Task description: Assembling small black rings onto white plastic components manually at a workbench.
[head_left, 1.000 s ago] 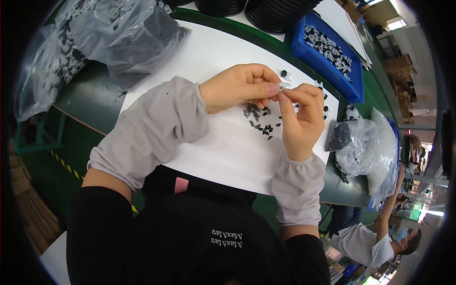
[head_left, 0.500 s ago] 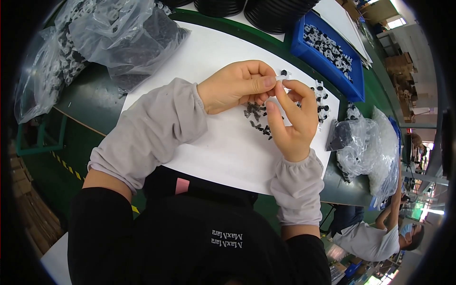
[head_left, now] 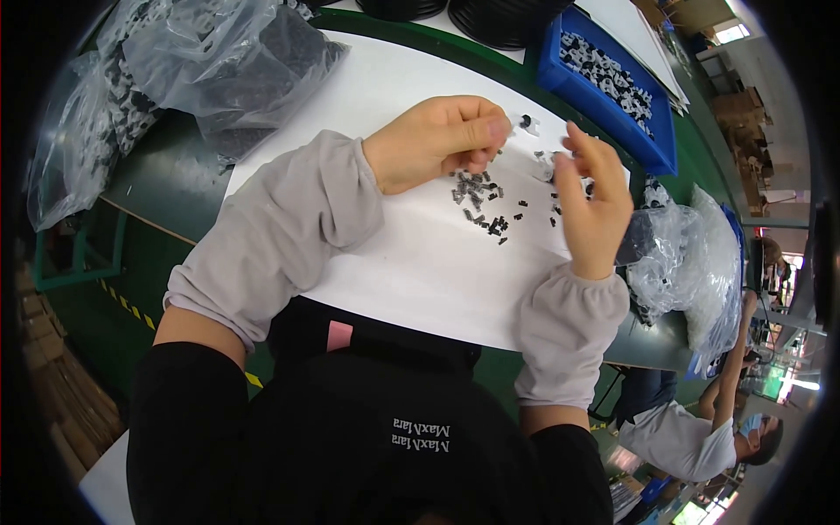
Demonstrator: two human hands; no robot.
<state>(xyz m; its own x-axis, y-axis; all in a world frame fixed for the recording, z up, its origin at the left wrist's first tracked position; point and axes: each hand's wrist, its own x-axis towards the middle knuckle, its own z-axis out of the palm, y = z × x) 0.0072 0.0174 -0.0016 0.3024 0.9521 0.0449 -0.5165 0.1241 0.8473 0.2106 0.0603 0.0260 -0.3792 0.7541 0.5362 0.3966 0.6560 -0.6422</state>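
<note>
My left hand (head_left: 446, 142) is above the white sheet (head_left: 394, 280), its fingers curled and the thumb pressed to the index finger. What lies in that pinch, if anything, is hidden or too small to make out. My right hand (head_left: 597, 201) is apart from it, to the right, thumb and index finger separated, with nothing visible between them; its fingertips are slightly blurred. Below and between the hands lie small dark clip-like pieces (head_left: 495, 226) and grey pieces (head_left: 471, 185). White parts with black knobs (head_left: 528, 124) rest beyond, partly covered by my right hand.
A blue bin (head_left: 661, 157) of black-and-white parts stands at the back right. Plastic bags lie at left (head_left: 236, 79) and right (head_left: 669, 254). Black coiled rings (head_left: 507, 22) sit at the back. A person in a light shirt (head_left: 678, 442) is at far right.
My hands were together at a small white piece; now they are apart. My right hand moved right and opened, uncovering more small pieces on the sheet. My left hand rose slightly.
</note>
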